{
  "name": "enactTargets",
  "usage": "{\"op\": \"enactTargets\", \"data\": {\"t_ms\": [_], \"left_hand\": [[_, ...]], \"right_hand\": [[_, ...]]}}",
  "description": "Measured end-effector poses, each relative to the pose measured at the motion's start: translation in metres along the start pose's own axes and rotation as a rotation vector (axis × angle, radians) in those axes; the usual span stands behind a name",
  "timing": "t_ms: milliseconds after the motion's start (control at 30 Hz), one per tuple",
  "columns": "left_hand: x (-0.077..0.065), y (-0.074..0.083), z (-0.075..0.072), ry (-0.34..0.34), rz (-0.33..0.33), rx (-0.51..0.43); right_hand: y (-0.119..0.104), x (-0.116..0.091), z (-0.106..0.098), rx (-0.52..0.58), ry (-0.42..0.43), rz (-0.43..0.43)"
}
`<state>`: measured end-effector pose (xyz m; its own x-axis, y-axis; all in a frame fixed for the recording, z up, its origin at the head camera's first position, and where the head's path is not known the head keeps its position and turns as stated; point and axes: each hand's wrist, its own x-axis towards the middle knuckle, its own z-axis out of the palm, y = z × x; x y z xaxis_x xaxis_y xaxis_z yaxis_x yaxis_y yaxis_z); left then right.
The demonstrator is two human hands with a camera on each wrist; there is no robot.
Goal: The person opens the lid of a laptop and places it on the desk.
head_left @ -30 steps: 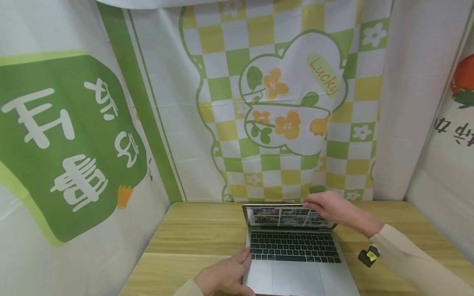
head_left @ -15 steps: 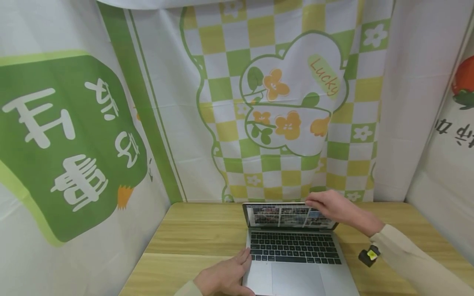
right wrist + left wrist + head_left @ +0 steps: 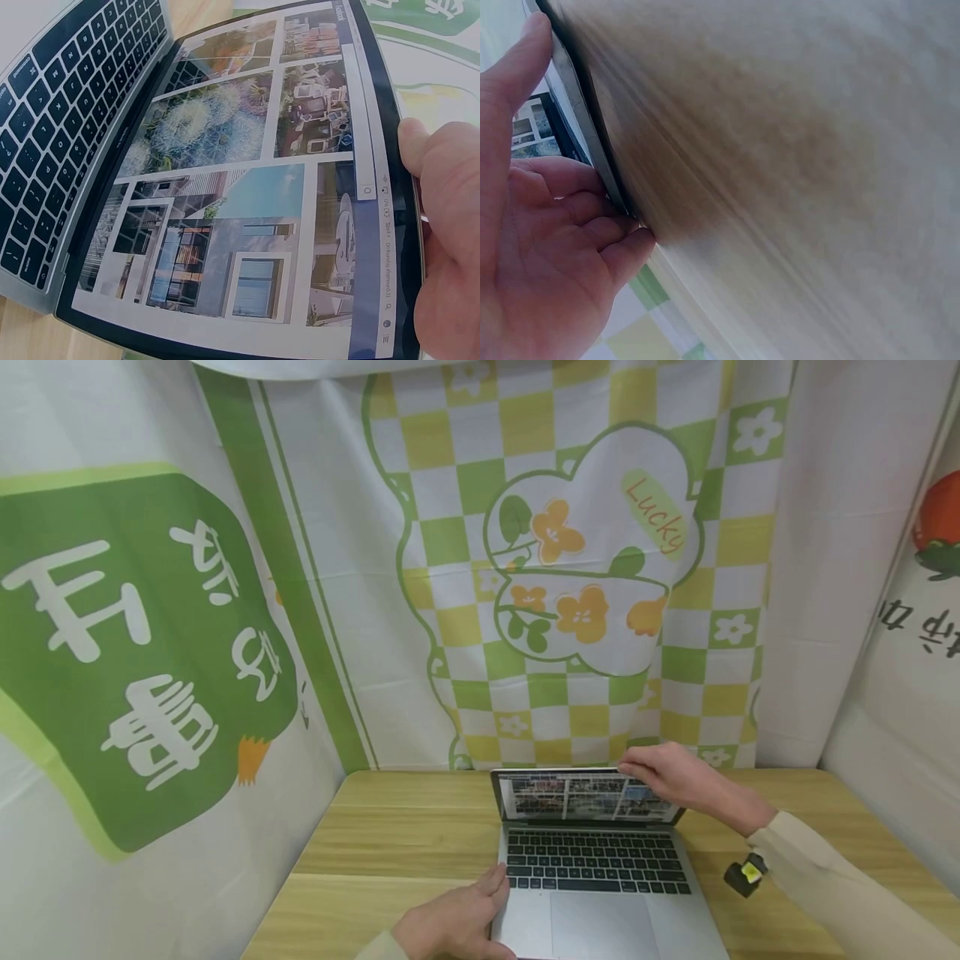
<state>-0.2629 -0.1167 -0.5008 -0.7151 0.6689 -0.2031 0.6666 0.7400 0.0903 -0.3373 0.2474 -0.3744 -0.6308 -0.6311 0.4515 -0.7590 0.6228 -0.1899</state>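
A silver laptop (image 3: 525,918) stands open on the wooden table, its screen (image 3: 585,797) lit with rows of pictures. With my right hand (image 3: 671,777) I pinch the top edge of the lid near its right corner. In the right wrist view, the thumb (image 3: 412,146) lies on the screen's dark border; the fingers behind the lid are mostly hidden. My left hand (image 3: 457,914) rests along the left edge of the laptop's base. In the left wrist view, its thumb (image 3: 531,56) touches the edge, and the loosely bent fingers (image 3: 592,217) lie against the side.
Bare wood of the table (image 3: 390,835) extends to both sides of the laptop. A checked green and yellow curtain (image 3: 585,710) hangs behind the far table edge. Printed cloth (image 3: 97,610) walls in the left side. A small black device (image 3: 745,875) sits at my right wrist.
The lid has tilted slightly farther back, and more of the screen shows. My right hand has risen a little with it. My left hand has stayed in place.
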Motion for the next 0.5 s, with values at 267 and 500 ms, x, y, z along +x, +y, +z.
{"op": "enactTargets", "data": {"t_ms": [267,500], "left_hand": [[0.001,-0.002,-0.002,-0.054,-0.028,-0.091],[0.001,-0.003,-0.003,-0.04,-0.009,-0.078]], "right_hand": [[0.004,0.007,0.001,-0.022,-0.004,0.037],[0.01,0.011,-0.003,-0.007,0.004,0.043]]}}
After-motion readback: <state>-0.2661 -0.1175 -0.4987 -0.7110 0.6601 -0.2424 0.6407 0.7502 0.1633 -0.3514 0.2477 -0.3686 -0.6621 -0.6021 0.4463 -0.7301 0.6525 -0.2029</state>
